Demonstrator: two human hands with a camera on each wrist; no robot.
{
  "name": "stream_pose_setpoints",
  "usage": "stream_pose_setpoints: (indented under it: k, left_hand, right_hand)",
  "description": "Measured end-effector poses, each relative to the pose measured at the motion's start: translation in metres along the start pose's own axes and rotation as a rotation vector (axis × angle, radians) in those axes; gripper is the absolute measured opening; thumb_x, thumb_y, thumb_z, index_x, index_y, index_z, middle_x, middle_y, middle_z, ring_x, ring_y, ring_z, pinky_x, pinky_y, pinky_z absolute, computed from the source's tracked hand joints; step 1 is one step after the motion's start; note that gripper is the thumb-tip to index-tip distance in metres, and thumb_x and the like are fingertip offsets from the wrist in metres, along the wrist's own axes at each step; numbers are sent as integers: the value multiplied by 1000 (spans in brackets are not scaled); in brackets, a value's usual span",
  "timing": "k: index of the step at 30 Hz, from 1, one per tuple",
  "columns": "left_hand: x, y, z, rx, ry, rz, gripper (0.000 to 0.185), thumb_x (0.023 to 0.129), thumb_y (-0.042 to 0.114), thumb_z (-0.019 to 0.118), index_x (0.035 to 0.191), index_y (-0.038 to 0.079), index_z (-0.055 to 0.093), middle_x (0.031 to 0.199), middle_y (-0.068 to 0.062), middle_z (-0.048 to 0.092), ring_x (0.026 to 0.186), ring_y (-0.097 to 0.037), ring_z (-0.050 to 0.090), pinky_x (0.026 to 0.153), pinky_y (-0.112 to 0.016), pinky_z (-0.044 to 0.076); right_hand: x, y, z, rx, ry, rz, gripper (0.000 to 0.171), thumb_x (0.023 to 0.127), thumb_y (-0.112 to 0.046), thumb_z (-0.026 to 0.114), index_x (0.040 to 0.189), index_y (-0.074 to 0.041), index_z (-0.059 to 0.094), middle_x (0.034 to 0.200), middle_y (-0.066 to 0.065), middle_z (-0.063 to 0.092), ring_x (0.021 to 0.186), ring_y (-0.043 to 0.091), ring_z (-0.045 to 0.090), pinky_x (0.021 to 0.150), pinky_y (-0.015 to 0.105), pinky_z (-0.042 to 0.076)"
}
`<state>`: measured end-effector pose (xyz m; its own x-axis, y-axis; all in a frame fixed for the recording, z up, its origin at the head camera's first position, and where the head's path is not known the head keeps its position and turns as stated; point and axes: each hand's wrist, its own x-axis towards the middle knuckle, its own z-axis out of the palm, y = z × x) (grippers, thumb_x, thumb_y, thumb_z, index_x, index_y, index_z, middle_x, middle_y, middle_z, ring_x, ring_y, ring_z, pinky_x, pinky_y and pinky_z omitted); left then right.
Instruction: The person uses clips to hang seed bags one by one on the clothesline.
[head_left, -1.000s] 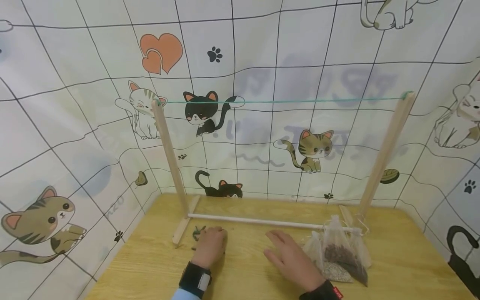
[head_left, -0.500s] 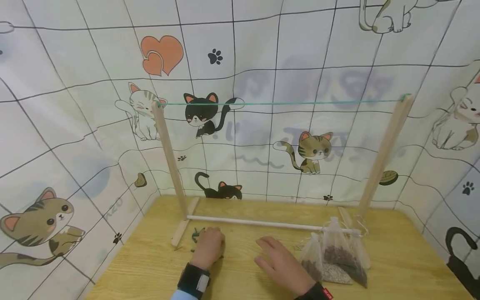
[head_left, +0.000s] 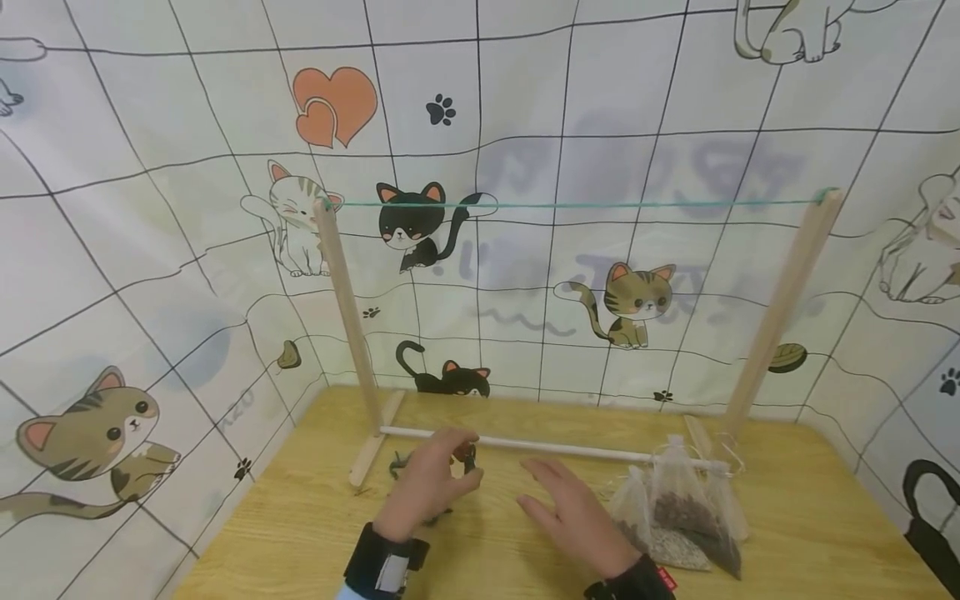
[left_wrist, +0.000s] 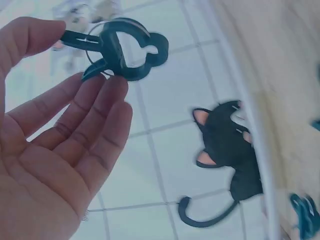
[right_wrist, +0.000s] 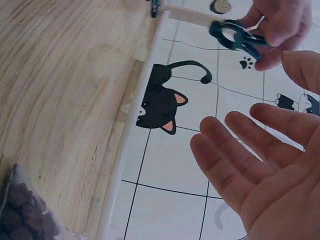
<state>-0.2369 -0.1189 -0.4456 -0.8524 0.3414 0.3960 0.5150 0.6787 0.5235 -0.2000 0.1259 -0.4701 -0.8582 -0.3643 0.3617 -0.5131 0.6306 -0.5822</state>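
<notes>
Up off the table, a dark teal plastic clothes peg with a metal spring ring (left_wrist: 117,50) is pinched by its handle ends between the thumb and fingertips of the left hand (head_left: 427,487), just in front of the white lower rail (head_left: 555,449) of a pale wooden drying frame (head_left: 347,300). The peg's rounded jaws point away from the palm; whether they are pressed apart cannot be told. In the right wrist view the same peg (right_wrist: 236,38) shows beyond the right hand (head_left: 573,517), which hovers just beside the left, palm forward, fingers straight and spread, holding nothing. More dark pegs (head_left: 396,463) lie on the light wooden tabletop (head_left: 810,517) near the frame's left foot, close under the left hand. To the right of the right hand, sheer mesh drawstring pouches filled with dark and pale granules (head_left: 678,517) rest against the rail's right end. A thin green cord (head_left: 577,202) stretches taut between the tops of the frame's two uprights. Behind and around the table hangs a white grid-patterned cloth printed with cartoon cats, hearts and paw marks (head_left: 187,167).
</notes>
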Motion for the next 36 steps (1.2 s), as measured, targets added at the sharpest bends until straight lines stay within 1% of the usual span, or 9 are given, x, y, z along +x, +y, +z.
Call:
stream_pose_setpoints:
  k: [4,8,15,21,24,28,32,34,36]
  left_hand:
    - [-1,19,-3,-102,24,68,37,87,15,81,121,5,70,105,-1,70,92,-18,66,79,-31,57]
    - [-1,29,-2,-193,13,103,35,88,14,80,120,5,71,104,-2,72,93,-20,68,80,-32,58]
    - [0,37,-1,-324,-34,134,35,88,8,77,123,9,73,104,-4,75,93,-18,70,81,-33,59]
    - [2,38,-2,-399,-82,150,38,88,5,75,126,9,72,108,-5,76,95,-22,72,82,-32,59]
    - [3,38,-1,-415,-108,160,40,88,7,78,128,9,71,109,-6,75,97,-23,71,82,-32,59]
    - [3,37,0,-426,-123,147,43,88,13,83,129,10,70,108,-5,73,97,-22,70,83,-33,59]
    - [2,38,0,-429,-80,135,39,90,14,82,126,7,71,105,-6,74,95,-22,70,83,-33,59]
    - [2,38,0,-425,-50,135,37,90,12,82,124,6,71,105,-7,74,94,-23,71,83,-34,59]
    - [1,37,0,-423,-22,123,36,89,12,82,123,5,71,105,-7,75,93,-22,71,82,-35,60]
  right_hand:
    - [0,3,-3,78,10,-1,49,101,-28,69,145,-9,57,137,10,62,114,28,65,90,47,58]
    - [1,8,-4,164,25,-88,53,99,-23,72,146,-5,54,133,13,63,109,29,66,88,43,59]
    - [3,9,-4,235,56,-197,53,97,-19,74,144,-3,56,130,11,66,99,18,69,78,35,60]
    - [3,6,-6,235,92,-216,47,93,-10,77,137,-1,61,117,7,70,91,11,68,73,32,60]
    - [3,5,-8,226,99,-201,45,93,-11,78,135,-5,63,112,1,70,89,9,66,73,32,60]
    - [2,3,-11,214,99,-184,42,94,-16,77,134,-11,65,110,-4,69,89,9,64,74,32,59]
    - [1,3,-18,175,85,-160,46,93,-18,79,136,-10,64,115,1,69,89,11,65,75,33,58]
    - [0,6,-25,145,103,-93,45,92,-16,79,134,-8,64,116,5,69,88,13,65,75,33,58]
    - [-2,12,-37,105,152,6,42,91,-13,80,130,-6,66,113,8,69,87,14,65,73,31,57]
